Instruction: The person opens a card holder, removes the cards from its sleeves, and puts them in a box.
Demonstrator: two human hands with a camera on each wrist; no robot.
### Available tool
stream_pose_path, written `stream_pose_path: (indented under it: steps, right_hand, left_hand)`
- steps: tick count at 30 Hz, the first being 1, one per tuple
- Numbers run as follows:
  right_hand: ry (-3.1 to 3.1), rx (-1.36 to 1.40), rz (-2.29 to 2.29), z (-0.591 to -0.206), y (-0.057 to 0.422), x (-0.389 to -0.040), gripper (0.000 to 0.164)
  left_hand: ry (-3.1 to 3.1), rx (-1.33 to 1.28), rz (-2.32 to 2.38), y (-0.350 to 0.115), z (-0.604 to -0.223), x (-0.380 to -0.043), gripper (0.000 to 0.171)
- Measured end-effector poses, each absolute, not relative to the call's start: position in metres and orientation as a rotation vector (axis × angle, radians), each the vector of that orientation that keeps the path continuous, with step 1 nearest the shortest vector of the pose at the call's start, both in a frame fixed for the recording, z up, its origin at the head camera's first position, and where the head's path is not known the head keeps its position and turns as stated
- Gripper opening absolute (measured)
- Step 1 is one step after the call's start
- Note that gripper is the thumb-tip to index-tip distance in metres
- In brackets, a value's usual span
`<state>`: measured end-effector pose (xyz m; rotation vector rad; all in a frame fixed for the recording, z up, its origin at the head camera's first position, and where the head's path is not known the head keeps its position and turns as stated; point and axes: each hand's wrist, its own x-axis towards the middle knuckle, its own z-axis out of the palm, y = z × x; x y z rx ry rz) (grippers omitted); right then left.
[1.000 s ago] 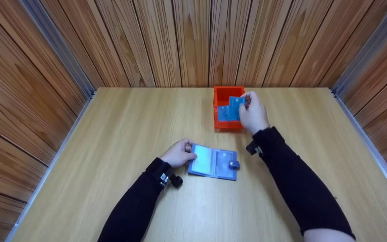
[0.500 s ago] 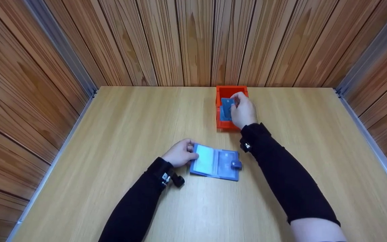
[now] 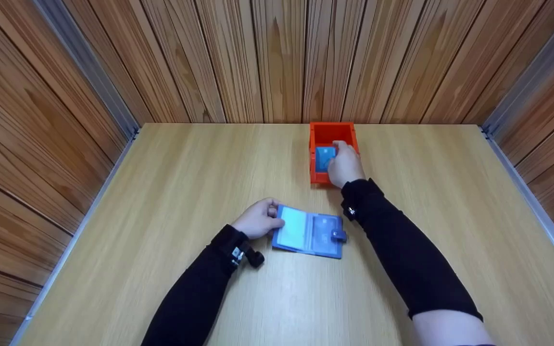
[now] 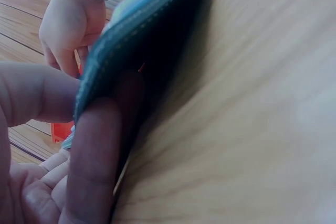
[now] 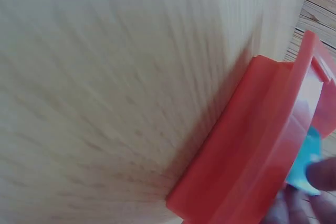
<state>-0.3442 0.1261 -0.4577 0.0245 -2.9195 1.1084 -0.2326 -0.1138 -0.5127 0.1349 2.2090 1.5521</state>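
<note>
A blue card wallet point(image 3: 324, 235) lies spread on the table, clear card sleeves showing and a snap strap at its right side. The left hand point(image 3: 259, 220) pinches the wallet's left edge between thumb and fingers; the left wrist view shows that stitched edge point(image 4: 97, 56) tilted up off the table. In the red bin point(image 3: 320, 179), the right hand point(image 3: 346, 165) reaches down, thumb and fingers at the right edge of a blue card point(image 3: 325, 158). From the right wrist, the card point(image 5: 307, 163) appears between thumb and fingers, behind the bin's wall point(image 5: 247, 145).
The bin stands at the table's far edge, close to the wooden plank wall point(image 3: 282, 62). Metal rails point(image 3: 84, 211) run along the table's sides. Both wrists wear black bands with small cameras.
The right hand has moved left and lowered the blue card from above the bin down into it. The left hand and the wallet stay put.
</note>
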Motion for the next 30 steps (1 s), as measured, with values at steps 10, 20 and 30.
stream_pose_path:
  steps: [10, 20, 30]
  right_hand:
    - [-3.094, 0.078, 1.019, -0.457, 0.125, -0.338, 0.070]
    - [-3.006, 0.209, 1.120, -0.434, 0.134, -0.314, 0.079]
    - [-2.932, 0.486, 1.155, -0.412, 0.144, -0.250, 0.078]
  left_hand:
    - [2.197, 0.133, 1.547, -0.112, -0.511, -0.232, 0.037]
    - [2.197, 0.156, 1.562, -0.112, -0.511, -0.231, 0.037]
    - [2.197, 0.161, 1.560, -0.114, -0.511, -0.232, 0.037]
